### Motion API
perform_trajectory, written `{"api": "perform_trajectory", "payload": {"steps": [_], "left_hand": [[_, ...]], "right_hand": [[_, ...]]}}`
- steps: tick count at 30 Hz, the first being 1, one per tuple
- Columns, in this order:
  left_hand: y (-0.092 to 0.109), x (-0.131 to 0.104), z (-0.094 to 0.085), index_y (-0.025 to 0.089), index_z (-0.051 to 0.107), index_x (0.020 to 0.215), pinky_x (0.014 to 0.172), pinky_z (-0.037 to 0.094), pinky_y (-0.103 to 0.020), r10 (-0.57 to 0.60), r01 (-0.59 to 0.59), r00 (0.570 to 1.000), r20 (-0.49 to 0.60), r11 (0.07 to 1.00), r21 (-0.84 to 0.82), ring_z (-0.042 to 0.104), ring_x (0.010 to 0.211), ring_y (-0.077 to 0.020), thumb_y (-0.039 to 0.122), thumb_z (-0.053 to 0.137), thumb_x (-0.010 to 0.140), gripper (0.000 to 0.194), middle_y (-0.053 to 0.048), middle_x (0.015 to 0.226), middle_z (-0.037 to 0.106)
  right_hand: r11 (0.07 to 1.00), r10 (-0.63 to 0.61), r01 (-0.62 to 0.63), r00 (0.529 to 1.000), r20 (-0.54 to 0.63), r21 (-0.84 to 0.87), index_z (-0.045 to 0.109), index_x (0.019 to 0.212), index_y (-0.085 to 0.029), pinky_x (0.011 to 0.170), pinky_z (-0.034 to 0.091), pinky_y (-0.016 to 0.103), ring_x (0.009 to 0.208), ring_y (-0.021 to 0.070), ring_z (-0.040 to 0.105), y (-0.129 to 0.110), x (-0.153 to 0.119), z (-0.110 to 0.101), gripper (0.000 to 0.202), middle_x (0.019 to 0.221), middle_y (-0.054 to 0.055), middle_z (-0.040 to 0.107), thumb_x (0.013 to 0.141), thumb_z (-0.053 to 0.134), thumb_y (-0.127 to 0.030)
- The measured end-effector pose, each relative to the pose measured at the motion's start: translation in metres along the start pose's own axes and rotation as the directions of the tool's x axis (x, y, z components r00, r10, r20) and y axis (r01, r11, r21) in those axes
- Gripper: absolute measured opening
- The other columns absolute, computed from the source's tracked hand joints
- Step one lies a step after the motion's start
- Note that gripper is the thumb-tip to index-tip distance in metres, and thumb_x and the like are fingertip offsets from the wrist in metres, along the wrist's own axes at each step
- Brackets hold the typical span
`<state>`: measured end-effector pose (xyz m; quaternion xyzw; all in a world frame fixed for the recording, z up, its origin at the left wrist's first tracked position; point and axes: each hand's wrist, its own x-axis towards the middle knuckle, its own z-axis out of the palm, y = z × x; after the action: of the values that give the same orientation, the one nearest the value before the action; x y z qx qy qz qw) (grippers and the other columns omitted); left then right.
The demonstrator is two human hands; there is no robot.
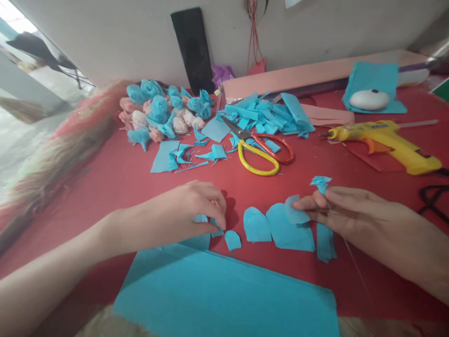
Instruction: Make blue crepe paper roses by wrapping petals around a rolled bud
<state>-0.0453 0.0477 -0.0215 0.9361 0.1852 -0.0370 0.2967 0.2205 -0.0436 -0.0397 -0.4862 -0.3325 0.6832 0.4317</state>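
Observation:
My right hand (354, 210) grips a thin wire stem (356, 267) topped by a small blue crepe-paper flower bud (320, 182). A rounded pale blue petal (296, 210) is also held at its fingertips. My left hand (201, 206) is low over the table, thumb and fingers pinched on a small blue paper petal (217, 228). Beside it lies another small petal (233, 240). Larger arched petals (257, 225) and a wider stack (289, 229) lie between my hands. Below my right hand is a fringed blue strip (325, 243).
A large blue paper sheet (228, 295) covers the near side of the red table (115, 178). Beyond are scissors (259, 152), blue scraps (263, 117) and finished paper roses (157, 110). A yellow glue gun (389, 140) lies at right, near a white oval object (369, 100).

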Motion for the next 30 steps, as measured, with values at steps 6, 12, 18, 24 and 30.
{"api": "perform_trajectory", "payload": {"steps": [6,12,18,24,30], "left_hand": [[0.004,-0.002,0.0,0.023,0.069,0.091,0.08,0.04,-0.016,-0.043,0.049,0.997,0.07,0.996,-0.081,0.058,0.09,-0.0099,0.011,0.057,0.085,0.017,0.002,0.093,0.065],[0.009,0.0,0.0,0.024,0.066,0.101,0.08,0.044,-0.018,-0.13,0.146,0.985,0.112,0.979,-0.145,0.059,0.092,-0.0113,0.01,0.056,0.085,0.023,0.002,0.101,0.064],[0.01,0.003,0.003,0.023,0.067,0.096,0.077,0.045,-0.019,-0.096,0.103,0.994,0.059,0.986,-0.134,0.061,0.087,-0.0116,0.011,0.056,0.085,0.019,0.0,0.096,0.066],[0.017,0.0,0.002,0.023,0.064,0.097,0.079,0.045,-0.021,-0.116,0.117,0.993,0.012,0.99,-0.079,0.061,0.091,-0.0118,0.016,0.051,0.09,0.017,0.001,0.099,0.065],[0.033,-0.002,0.021,0.017,0.057,0.102,0.086,0.045,-0.038,-0.129,0.161,0.975,-0.179,0.971,0.178,0.06,0.091,-0.0232,0.041,0.065,0.079,0.034,-0.004,0.098,0.064]], "right_hand": [[1.0,-0.013,0.013,1.0,-0.019,-0.004,0.075,0.065,-0.029,0.086,0.057,0.044,0.094,0.0296,0.069,0.002,0.0,-0.003,0.015,0.085,0.001,0.077,0.066,0.072,-0.044],[1.0,-0.019,0.019,1.0,-0.003,-0.008,0.075,0.066,-0.029,0.086,0.058,0.04,0.094,0.0279,0.069,0.003,0.003,-0.004,0.014,0.085,-0.001,0.077,0.067,0.072,-0.042],[1.0,-0.024,0.025,0.999,0.034,-0.016,0.076,0.069,-0.028,0.086,0.057,0.041,0.095,0.0287,0.069,0.003,0.001,-0.005,0.013,0.088,0.0,0.077,0.071,0.069,-0.039],[0.999,-0.034,0.034,0.999,0.007,-0.006,0.075,0.066,-0.029,0.085,0.058,0.041,0.093,0.0281,0.07,0.004,0.003,-0.003,0.014,0.085,0.0,0.077,0.072,0.068,-0.039],[0.999,-0.036,0.036,0.999,0.012,0.031,0.075,0.065,-0.029,0.085,0.058,0.04,0.092,0.0268,0.07,0.004,0.002,-0.004,0.01,0.082,-0.002,0.077,0.069,0.07,-0.037]]}}
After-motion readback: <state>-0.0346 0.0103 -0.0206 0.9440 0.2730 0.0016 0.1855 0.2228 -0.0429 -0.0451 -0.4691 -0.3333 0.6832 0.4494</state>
